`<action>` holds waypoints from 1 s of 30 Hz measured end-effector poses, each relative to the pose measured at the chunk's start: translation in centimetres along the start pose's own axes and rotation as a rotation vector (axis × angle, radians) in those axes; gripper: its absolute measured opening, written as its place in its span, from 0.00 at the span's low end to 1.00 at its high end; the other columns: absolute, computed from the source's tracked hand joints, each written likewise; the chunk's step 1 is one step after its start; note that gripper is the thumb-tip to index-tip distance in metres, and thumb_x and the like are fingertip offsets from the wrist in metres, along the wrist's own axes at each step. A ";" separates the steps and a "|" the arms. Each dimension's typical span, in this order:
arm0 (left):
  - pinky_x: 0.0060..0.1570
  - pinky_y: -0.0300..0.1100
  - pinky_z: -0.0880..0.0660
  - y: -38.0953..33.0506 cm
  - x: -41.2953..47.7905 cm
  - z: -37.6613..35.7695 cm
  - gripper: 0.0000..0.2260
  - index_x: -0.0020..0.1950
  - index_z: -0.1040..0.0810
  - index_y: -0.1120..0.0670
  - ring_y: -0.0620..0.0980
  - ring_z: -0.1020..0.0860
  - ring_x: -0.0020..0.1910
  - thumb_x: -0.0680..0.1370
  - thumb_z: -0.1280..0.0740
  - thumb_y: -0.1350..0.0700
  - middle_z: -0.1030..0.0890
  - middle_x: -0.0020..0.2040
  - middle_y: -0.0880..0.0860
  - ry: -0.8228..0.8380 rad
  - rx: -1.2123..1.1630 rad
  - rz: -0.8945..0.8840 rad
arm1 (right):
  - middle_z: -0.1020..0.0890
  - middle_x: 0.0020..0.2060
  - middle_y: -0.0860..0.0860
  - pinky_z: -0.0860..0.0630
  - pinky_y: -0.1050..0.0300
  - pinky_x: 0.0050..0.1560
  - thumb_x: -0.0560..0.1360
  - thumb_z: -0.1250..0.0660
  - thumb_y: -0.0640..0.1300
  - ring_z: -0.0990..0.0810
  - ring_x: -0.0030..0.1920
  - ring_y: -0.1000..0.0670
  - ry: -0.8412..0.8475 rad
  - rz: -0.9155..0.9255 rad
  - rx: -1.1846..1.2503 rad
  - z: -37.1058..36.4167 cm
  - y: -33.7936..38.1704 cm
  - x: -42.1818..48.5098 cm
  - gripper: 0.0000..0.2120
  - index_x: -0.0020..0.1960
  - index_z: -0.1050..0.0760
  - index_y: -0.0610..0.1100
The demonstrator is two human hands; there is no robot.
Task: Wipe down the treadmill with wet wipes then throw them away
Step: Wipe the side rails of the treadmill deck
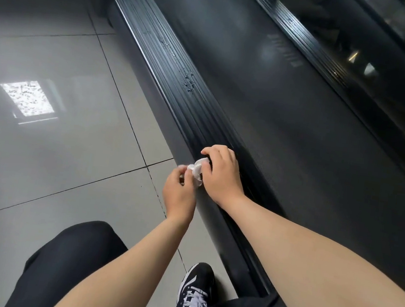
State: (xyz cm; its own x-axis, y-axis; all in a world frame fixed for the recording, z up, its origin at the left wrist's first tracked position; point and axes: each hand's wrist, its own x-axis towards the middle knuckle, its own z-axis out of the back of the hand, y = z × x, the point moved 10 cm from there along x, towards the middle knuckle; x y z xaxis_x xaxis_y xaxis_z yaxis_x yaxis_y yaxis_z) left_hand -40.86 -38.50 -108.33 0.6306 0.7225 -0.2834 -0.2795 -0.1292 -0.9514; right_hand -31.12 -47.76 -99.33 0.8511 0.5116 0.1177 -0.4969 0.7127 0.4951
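At the near end of the ribbed treadmill rail [178,79], a crumpled white wipe [197,170] lay between both hands. The left hand [179,193] pinched one end just off the rail; the right hand [220,175], close beside it, gripped the other end on the rail.

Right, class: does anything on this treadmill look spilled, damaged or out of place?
Yes: droplets of liquid sit on the treadmill's ribbed side rail, beyond the wipe held by the left hand and right hand. Nothing looks damaged.
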 end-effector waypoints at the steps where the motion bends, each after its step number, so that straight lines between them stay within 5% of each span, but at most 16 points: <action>1: 0.46 0.37 0.27 -0.7 0.5 -0.2 0.08 0.54 0.20 0.47 0.43 0.21 0.48 0.84 0.39 0.52 0.18 0.48 0.45 -0.010 -0.018 -0.009 | 0.24 0.61 0.49 0.33 0.49 0.68 0.81 0.40 0.42 0.29 0.64 0.48 -0.008 -0.001 -0.007 -0.1 0.0 0.2 0.13 0.63 0.24 0.44; 6: 0.62 0.42 0.28 0.8 2.6 -1.8 0.14 0.70 0.28 0.49 0.44 0.24 0.63 0.85 0.40 0.49 0.22 0.65 0.47 0.003 -0.157 0.064 | 0.25 0.63 0.49 0.33 0.47 0.71 0.81 0.40 0.49 0.30 0.67 0.48 -0.028 0.004 -0.087 -0.6 0.2 0.3 0.16 0.66 0.26 0.45; 10: 0.54 0.41 0.29 4.7 1.5 -2.9 0.11 0.68 0.35 0.43 0.41 0.25 0.56 0.86 0.44 0.47 0.25 0.63 0.46 0.081 -0.224 0.246 | 0.28 0.64 0.50 0.34 0.48 0.71 0.80 0.40 0.55 0.32 0.68 0.48 -0.025 0.017 -0.213 -0.9 0.4 0.0 0.20 0.68 0.28 0.47; 14: 0.49 0.41 0.31 9.5 0.2 -4.2 0.12 0.66 0.34 0.53 0.47 0.26 0.52 0.86 0.47 0.49 0.25 0.59 0.54 0.152 -0.284 0.531 | 0.28 0.65 0.50 0.33 0.48 0.71 0.80 0.40 0.58 0.32 0.68 0.48 -0.009 0.016 -0.248 -1.0 0.4 0.1 0.20 0.68 0.29 0.48; 16: 0.42 0.42 0.31 9.4 0.1 -4.6 0.14 0.63 0.34 0.57 0.48 0.27 0.45 0.85 0.46 0.48 0.23 0.57 0.60 0.160 -0.307 0.582 | 0.27 0.64 0.51 0.33 0.49 0.71 0.80 0.39 0.57 0.31 0.68 0.49 -0.019 0.010 -0.232 -0.9 0.4 0.1 0.19 0.67 0.28 0.48; 19: 0.51 0.46 0.28 6.6 1.4 -4.3 0.19 0.66 0.37 0.52 0.49 0.25 0.53 0.84 0.46 0.40 0.23 0.57 0.52 0.106 -0.308 0.484 | 0.25 0.62 0.50 0.33 0.48 0.69 0.80 0.39 0.50 0.30 0.66 0.48 -0.067 0.003 -0.167 -0.3 0.5 0.2 0.16 0.64 0.26 0.46; 23: 0.52 0.46 0.31 5.2 2.7 -3.8 0.14 0.63 0.37 0.50 0.49 0.26 0.53 0.85 0.48 0.41 0.24 0.58 0.52 0.106 -0.261 0.407 | 0.24 0.62 0.50 0.32 0.49 0.68 0.80 0.43 0.42 0.29 0.65 0.48 -0.075 0.004 -0.125 -0.1 0.5 0.1 0.15 0.64 0.25 0.45; 30: 0.69 0.52 0.28 10.8 -0.6 -5.5 0.20 0.69 0.41 0.50 0.53 0.25 0.64 0.84 0.48 0.38 0.26 0.65 0.52 0.219 -0.376 0.683 | 0.25 0.63 0.50 0.32 0.50 0.67 0.81 0.44 0.40 0.29 0.65 0.47 -0.063 0.001 -0.161 -0.3 0.6 0.2 0.15 0.65 0.26 0.45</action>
State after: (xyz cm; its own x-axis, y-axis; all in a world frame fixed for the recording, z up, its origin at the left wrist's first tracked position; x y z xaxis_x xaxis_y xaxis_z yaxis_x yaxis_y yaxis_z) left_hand -40.29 -44.07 -119.12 0.5470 0.2567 -0.7968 -0.4168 -0.7420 -0.5251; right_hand -31.30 -47.07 -99.23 0.8572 0.4846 0.1741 -0.5138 0.7828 0.3510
